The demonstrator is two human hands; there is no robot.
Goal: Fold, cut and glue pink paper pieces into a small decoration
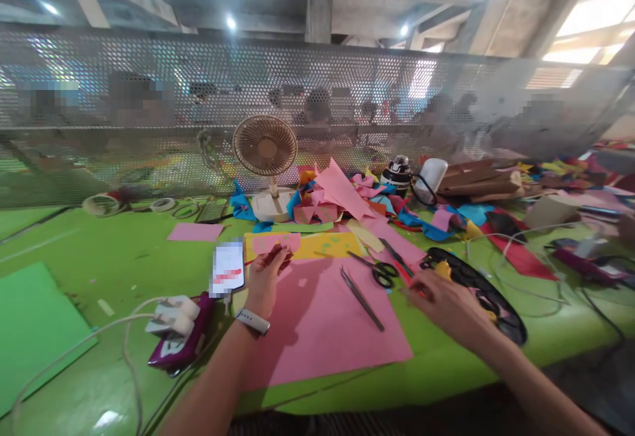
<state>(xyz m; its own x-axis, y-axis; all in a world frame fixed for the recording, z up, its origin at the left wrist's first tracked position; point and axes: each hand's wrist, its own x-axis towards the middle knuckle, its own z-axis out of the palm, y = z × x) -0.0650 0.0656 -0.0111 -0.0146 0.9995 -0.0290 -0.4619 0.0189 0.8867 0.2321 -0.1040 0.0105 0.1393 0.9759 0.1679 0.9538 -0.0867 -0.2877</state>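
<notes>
My left hand (262,280), wearing a pale wristband, pinches a small cut piece of pink paper (261,243) above a yellow paper strip (325,245). My right hand (444,304) is closed round the red handles of a pair of scissors (397,259), whose dark blades point up and left. Between the hands, black-handled scissors (383,275) and metal tweezers (364,304) lie on a large pink sheet (322,337). A black tray (518,330) with paper bits in it sits right beside my right hand.
A phone (228,267) and a purple power strip (183,340) with cables lie left of my left arm. Behind stand a fan (266,148) and a heap of coloured paper scraps (342,191). A perforated metal screen (198,92) rises at the table's back, with people beyond.
</notes>
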